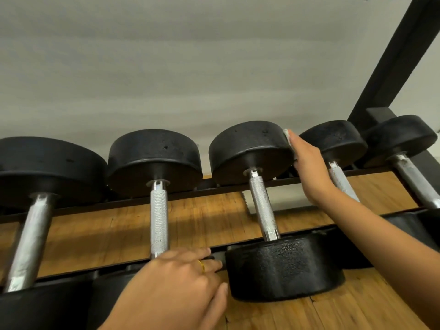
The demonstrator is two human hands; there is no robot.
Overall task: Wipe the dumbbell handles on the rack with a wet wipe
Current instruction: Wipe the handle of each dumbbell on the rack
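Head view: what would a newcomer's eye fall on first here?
First, the row of black dumbbells with silver handles, lying across the rack from left to right. Next, the right hand, reaching between two far heads right of centre and pressing a white wet wipe against one. Then the left hand, with a gold ring, resting low in the middle at a dumbbell's near end.

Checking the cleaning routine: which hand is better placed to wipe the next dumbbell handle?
Right. The right hand presses the wet wipe against a far dumbbell head, close beside a knurled handle. The left hand rests low at the front of the rack, with no wipe visible in it.
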